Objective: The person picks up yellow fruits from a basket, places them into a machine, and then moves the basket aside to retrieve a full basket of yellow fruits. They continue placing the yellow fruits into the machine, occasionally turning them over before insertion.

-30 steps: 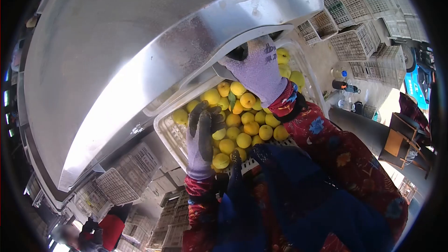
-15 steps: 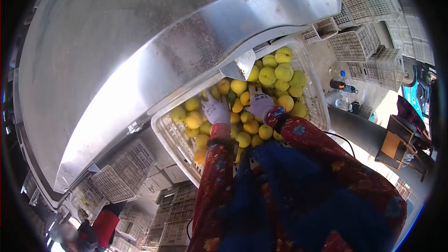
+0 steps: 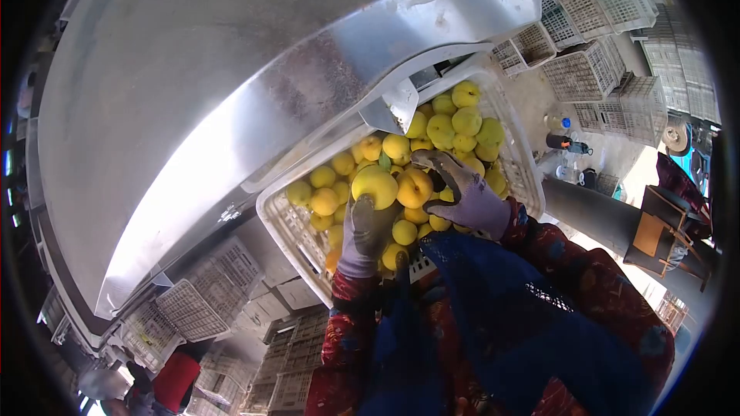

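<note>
My left hand (image 3: 366, 235), in a pale purple glove with a dark palm, grips a large yellow peach (image 3: 375, 186) and holds it up over the crate. Close beside it, my right hand (image 3: 472, 199) curls its thumb and fingers around an orange-tinged peach (image 3: 415, 187). Beneath both hands, a white plastic crate (image 3: 527, 156) holds many yellow and greenish peaches (image 3: 441, 131). A green leaf (image 3: 385, 160) lies among the fruit.
A large metal chute or table (image 3: 193, 69) overhangs the crate's far side, with a bent metal lip (image 3: 395, 108). Stacked crates (image 3: 583, 71) stand at right and lower left. Bottles (image 3: 569, 143) are on the floor; a wooden-backed chair (image 3: 651, 235) is at right. Another person (image 3: 173, 381) is at lower left.
Both hands were palm down on the fruit. They have lifted and turned, each now with a peach in its grasp. The right hand has shifted to the right and down.
</note>
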